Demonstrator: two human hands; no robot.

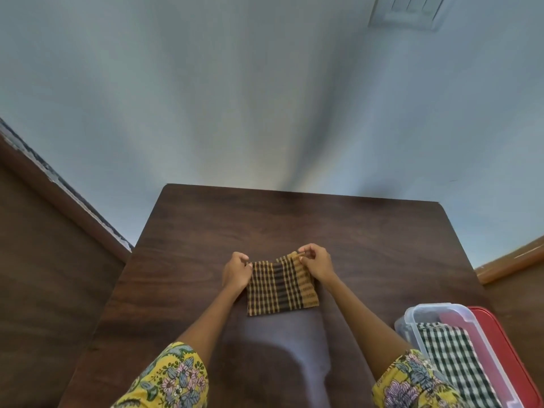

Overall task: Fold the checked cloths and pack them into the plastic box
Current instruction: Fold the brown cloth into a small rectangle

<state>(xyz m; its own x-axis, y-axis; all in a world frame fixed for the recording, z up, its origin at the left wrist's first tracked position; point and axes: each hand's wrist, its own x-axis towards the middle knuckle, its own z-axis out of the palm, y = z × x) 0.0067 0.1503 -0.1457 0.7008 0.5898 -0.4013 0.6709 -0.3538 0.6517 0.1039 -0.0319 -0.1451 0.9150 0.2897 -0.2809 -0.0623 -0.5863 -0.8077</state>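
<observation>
While the yellow-and-brown checked cloth [281,287] lies partly folded at the middle of the dark wooden counter [206,225], its long axis runs from the person toward the far edge. The left hand [237,272] pinches its far left corner and the right hand [316,265] pinches the far right one. A clear plastic box [424,315] at the near right holds a black-and-white checked cloth [453,360]. A pale blue wall [265,98] rises behind.

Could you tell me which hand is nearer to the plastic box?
Right. The right hand pinches the brown checked cloth nearer the plastic box; the left hand holds its opposite corner.
</observation>
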